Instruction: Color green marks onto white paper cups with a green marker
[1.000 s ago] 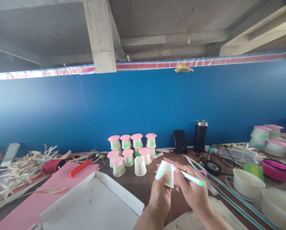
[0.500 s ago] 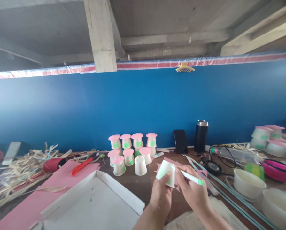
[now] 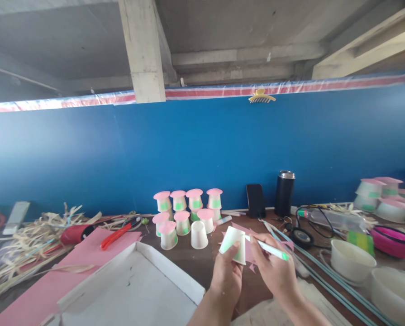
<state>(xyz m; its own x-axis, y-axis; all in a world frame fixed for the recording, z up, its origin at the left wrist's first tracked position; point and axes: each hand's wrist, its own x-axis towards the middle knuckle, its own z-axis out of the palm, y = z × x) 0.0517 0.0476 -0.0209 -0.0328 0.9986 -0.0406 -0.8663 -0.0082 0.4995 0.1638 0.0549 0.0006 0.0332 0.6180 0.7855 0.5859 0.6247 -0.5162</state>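
My left hand (image 3: 226, 276) grips a white paper cup (image 3: 234, 239), tilted and upside down, with a pale green patch on its side. The thumb presses on that patch. In my right hand (image 3: 277, 271) is a white marker pen (image 3: 273, 250) with a green end, its tip side pointing at the cup's right edge. Whether the tip touches the cup I cannot tell. Beyond my hands, a plain upturned paper cup (image 3: 199, 235) stands on the table. Beside it are several green-marked cups topped with pink paper discs (image 3: 168, 227). Cut pink paper (image 3: 249, 253) lies under my hands.
A white box lid (image 3: 148, 290) lies front left, near pink sheets (image 3: 87, 258) and red-handled scissors (image 3: 116, 235). At the back stand a phone (image 3: 255, 200) and a black flask (image 3: 285, 194). White bowls (image 3: 353, 260) and blue strips (image 3: 327, 276) are on the right.
The cup and my left hand have shifted slightly left. A small gap now shows between the cup's edge and my right fingers, which still hold the marker.
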